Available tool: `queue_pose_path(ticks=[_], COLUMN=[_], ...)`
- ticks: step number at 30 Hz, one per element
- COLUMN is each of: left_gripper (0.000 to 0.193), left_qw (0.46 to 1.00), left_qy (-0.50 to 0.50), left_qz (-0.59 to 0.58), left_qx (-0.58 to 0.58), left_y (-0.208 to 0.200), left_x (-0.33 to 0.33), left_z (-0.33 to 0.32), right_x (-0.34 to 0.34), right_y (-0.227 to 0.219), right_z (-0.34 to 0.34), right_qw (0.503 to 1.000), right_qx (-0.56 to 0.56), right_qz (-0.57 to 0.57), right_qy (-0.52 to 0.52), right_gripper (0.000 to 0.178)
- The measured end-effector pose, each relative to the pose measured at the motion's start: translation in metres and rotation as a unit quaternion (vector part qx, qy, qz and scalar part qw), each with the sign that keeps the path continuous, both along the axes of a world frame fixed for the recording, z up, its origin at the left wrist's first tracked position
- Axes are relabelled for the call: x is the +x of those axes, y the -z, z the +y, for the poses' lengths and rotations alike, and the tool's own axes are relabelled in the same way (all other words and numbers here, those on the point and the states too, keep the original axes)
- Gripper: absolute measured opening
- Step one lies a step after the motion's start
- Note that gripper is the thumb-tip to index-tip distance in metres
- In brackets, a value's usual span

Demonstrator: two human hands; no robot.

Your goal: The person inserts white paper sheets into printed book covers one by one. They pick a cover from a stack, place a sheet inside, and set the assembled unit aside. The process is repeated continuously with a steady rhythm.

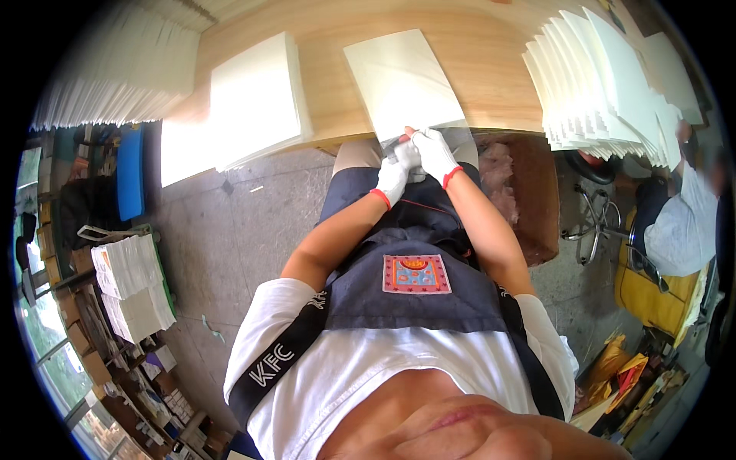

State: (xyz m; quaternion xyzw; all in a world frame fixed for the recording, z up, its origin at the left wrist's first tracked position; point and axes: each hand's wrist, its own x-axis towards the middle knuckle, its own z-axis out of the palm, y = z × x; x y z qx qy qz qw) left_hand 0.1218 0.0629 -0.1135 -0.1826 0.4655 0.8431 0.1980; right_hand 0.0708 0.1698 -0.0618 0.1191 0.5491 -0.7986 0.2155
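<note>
A white sheet or thin booklet (405, 80) lies at the near edge of the table, inside a clear plastic sleeve whose loose end (461, 139) hangs past the edge. Both my hands meet at that end, in white gloves with red cuffs and some fingertips bare. My right hand (435, 156) is closed, its thumb and finger pinched at the plastic. Just left of it and touching it, my left hand (394, 175) is also closed, slightly blurred. What its fingers hold is hidden.
On the wooden table (330, 100), a white paper stack (257, 100) lies left, with a tall row of papers (123, 73) beyond. Fanned white booklets (594, 92) stand right. Below are a brown box (537, 207) and a wheeled chair base (594, 222). Another person's sleeve (682, 226) shows far right.
</note>
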Motion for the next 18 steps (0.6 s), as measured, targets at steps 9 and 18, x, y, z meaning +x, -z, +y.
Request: queue_pose_path(ticks=[9, 18], left_gripper=[0.018, 0.030], left_qw=[0.992, 0.993], left_qy=[-0.013, 0.052], left_qz=[-0.022, -0.013], left_qx=[-0.124, -0.105], left_y=[-0.044, -0.045], left_x=[0.011, 0.005], left_z=[-0.070, -0.084], right_x=[0.029, 0.025], right_y=[-0.036, -0.029], right_z=[0.005, -0.016], right_qw=[0.883, 0.627], right_qx=[0.336, 0.555], right_qz=[0.254, 0.448], right_qy=[-0.210, -0.314], right_gripper=[0.014, 0.016])
